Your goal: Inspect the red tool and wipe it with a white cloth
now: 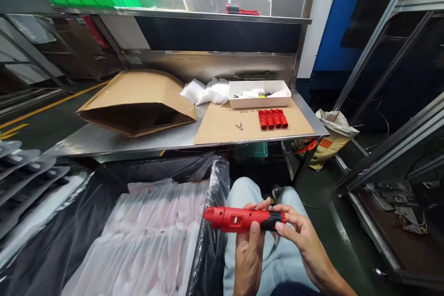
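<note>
A red plastic tool body with a black end (239, 218) lies level over my lap, held by both hands. My left hand (250, 249) grips it from below at the middle, thumb up across its side. My right hand (301, 232) pinches the black end with thumb and fingers. On the steel table ahead, several red plastic parts (272, 119) lie in a row on a cardboard sheet (222, 125), with two small screws (239, 126) to their left.
A white tray of small parts (259, 94) stands behind the red parts, beside white plastic bags (208, 90). An open cardboard box (137, 101) lies on its side at table left. A black-lined bin with clear-bagged items (152, 236) sits at my left knee. Metal frames stand right.
</note>
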Action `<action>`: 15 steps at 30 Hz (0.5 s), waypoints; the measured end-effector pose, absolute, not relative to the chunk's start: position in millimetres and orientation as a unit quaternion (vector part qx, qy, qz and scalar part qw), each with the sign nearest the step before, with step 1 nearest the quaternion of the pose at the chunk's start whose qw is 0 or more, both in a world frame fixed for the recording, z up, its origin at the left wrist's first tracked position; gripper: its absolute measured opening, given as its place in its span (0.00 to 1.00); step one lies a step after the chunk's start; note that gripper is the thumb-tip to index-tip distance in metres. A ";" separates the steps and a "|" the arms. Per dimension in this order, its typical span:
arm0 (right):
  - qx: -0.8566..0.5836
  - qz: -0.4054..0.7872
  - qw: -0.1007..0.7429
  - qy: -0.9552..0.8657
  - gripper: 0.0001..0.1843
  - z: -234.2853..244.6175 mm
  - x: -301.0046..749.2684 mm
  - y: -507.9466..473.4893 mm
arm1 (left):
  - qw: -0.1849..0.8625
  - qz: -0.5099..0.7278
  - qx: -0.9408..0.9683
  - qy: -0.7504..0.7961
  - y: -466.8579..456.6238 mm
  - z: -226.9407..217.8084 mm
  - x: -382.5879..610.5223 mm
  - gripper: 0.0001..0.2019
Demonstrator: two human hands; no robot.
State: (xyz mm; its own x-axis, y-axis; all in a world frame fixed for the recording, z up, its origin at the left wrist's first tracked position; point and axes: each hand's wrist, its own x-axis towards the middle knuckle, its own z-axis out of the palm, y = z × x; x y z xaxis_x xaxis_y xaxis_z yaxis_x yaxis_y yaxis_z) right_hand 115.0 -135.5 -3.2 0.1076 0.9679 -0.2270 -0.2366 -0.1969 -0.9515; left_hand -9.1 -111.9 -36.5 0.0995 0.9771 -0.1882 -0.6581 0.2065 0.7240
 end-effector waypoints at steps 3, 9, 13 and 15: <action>-0.502 0.585 0.570 -0.284 0.19 0.7 114.1 -136.8 | 0.703 0.567 0.267 0.338 -113.5 -45.2 -4.8 0.19; -0.503 0.572 0.579 -0.290 0.19 -8.1 121.6 -127.2 | 0.676 0.543 0.327 0.377 -107.1 -51.9 -3.8 0.19; -0.501 0.576 0.561 -0.318 0.19 -18.7 127.5 -117.2 | 0.641 0.551 0.371 0.385 -99.6 -42.5 -7.5 0.15; -0.493 0.586 0.553 -0.328 0.19 -22.9 129.0 -112.9 | 0.623 0.556 0.398 0.381 -99.3 -33.4 -6.4 0.11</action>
